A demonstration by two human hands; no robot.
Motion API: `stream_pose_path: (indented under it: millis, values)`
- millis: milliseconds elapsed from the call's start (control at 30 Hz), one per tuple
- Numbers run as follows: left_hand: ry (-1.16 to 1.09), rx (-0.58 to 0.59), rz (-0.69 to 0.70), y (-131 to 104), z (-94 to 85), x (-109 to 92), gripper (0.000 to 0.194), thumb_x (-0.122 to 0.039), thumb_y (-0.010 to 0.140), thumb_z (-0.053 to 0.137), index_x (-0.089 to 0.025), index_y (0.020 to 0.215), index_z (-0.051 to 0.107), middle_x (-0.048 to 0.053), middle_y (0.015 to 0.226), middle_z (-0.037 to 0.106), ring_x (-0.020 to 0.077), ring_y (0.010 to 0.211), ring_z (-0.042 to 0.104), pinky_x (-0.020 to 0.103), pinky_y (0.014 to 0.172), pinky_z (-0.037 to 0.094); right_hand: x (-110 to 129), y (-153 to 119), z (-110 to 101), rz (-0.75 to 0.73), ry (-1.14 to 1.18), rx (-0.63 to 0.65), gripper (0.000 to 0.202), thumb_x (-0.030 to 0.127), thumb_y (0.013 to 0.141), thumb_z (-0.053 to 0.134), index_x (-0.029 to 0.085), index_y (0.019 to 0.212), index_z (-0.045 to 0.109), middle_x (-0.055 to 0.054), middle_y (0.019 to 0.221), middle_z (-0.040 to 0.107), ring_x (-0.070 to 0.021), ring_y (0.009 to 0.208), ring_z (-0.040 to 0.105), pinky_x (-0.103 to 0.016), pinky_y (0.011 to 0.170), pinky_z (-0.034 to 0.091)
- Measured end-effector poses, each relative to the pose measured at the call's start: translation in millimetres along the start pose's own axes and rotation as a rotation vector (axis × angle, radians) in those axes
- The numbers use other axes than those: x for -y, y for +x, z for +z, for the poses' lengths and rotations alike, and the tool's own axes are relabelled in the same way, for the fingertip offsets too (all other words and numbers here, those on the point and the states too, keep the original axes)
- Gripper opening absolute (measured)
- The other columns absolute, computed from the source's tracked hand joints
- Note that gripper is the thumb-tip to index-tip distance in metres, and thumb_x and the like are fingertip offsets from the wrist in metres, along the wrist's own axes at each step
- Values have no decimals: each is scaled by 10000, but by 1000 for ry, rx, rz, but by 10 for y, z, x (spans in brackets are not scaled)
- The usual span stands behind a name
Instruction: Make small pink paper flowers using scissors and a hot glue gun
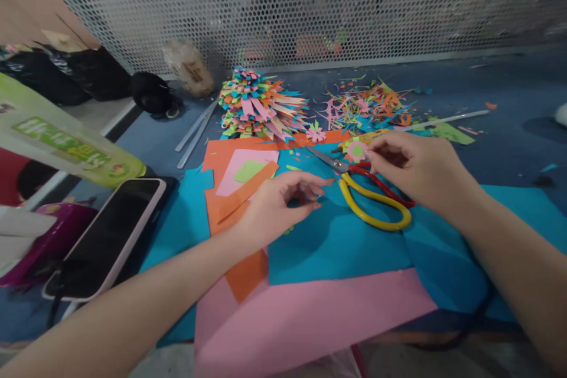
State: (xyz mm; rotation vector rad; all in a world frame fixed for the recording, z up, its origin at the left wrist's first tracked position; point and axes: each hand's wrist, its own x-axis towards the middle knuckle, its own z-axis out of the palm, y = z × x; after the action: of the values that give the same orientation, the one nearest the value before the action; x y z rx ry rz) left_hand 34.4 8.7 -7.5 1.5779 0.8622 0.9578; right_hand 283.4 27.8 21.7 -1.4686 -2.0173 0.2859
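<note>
My right hand (414, 168) pinches the edge of a small pink paper flower (355, 151) with a green centre. Just below it lies a pair of scissors (375, 205) with one red and one yellow handle, blades partly apart, on blue paper (341, 254). Over the left side of that sheet is my left hand (279, 201), its fingers loosely curled and apart from the thumb. A tiny orange bit shows at its fingertip; I cannot tell whether it is held. Another pink paper flower (316, 133) sits behind the scissors, beside a pile of fringed paper strips (252, 103).
Paper shreds (372, 103) are heaped at the back, near a thin white stick (447, 120). At left stand a phone (110, 236), a green-labelled bottle (66, 136) and a wrapped item (188, 68). Pink paper (310, 319) overhangs the front edge. A perforated metal panel (212, 6) closes the back.
</note>
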Motion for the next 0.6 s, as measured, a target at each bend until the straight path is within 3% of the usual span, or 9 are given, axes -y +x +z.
stream_pose_path:
  millis: [167,433,600]
  values:
    - [-60,-2,-48,0,18,-39,132,-215,789,772,-151,898,736,41,828,735,128,792,697,239,747,579,-17,-8,12,-12,-11,21,164,374,879,580,242,815,653,-45,722,710,-213,650,665,-328,588,462]
    - [-17,-52,-24,1,21,-91,168,-323,829,766,-160,835,724,38,813,746,94,690,656,187,634,526,-9,12,1,-4,-18,-3,170,372,865,585,227,813,658,-39,704,715,-194,638,671,-318,615,471]
    - [-31,-96,-20,0,33,-113,317,-443,821,765,-159,734,654,19,718,700,73,594,591,176,565,489,-5,11,5,7,-35,17,188,385,868,589,225,803,663,-47,725,719,-195,644,663,-310,593,452]
